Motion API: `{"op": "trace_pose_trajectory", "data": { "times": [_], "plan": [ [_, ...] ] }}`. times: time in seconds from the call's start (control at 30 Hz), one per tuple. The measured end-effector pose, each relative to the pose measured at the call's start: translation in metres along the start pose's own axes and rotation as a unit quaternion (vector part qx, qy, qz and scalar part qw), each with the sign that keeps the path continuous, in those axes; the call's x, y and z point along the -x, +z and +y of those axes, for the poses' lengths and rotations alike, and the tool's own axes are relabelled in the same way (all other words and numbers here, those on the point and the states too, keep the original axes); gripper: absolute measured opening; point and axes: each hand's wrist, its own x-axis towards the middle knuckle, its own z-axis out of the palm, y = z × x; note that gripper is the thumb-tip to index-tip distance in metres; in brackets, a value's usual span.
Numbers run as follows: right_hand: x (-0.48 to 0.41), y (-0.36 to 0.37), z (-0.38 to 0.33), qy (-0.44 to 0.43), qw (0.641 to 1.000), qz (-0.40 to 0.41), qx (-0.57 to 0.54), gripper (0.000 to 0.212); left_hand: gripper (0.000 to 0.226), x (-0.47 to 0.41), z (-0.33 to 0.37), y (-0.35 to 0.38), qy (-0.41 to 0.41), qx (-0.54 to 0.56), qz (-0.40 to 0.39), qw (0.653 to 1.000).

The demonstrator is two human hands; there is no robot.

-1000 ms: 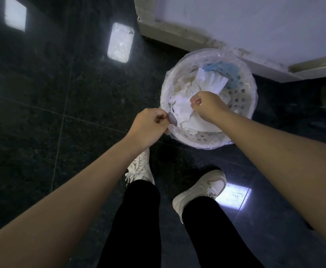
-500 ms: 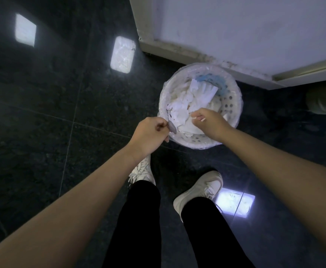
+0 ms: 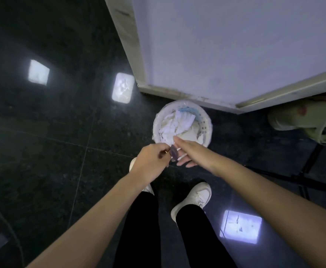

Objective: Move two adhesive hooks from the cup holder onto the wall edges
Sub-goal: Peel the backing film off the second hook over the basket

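Note:
My left hand (image 3: 152, 161) pinches a small greyish adhesive hook (image 3: 174, 152) between thumb and fingers, held over the dark floor just in front of a white waste basket (image 3: 206, 125). My right hand (image 3: 189, 151) is beside it with fingers spread, and a thin white strip lies across those fingers, touching the hook. Whether the right hand grips the strip is unclear. The white wall corner (image 3: 216, 55) rises behind the basket. No cup holder is in view.
The basket is lined with plastic and holds crumpled white paper and something blue. My two white shoes (image 3: 193, 200) stand below the hands. A pale green bag (image 3: 303, 122) and black stand legs (image 3: 312, 167) are at the right. Ceiling lights reflect on the dark tiles.
The view has risen, so the basket looks smaller and farther. My right hand has opened from a closed pinch over the basket and moved back to the hook in my left hand.

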Motion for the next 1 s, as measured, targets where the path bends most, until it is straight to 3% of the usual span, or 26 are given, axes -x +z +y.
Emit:
{"op": "trace_pose_trajectory", "data": {
  "times": [0.3,0.57,1.0],
  "plan": [
    [0.098,0.001,-0.062,-0.056,0.998,0.034,-0.006,0.031,0.018,0.064,0.084,-0.051,0.097,-0.111,-0.005,0.989],
    [0.180,-0.010,-0.107,-0.086,0.987,0.111,-0.071,0.031,0.019,0.116,0.160,-0.085,0.174,-0.185,0.057,0.966],
    [0.324,-0.056,-0.164,-0.288,0.921,0.210,-0.160,0.023,0.018,0.200,0.296,-0.126,0.347,-0.226,0.147,0.898]
  ]
}}
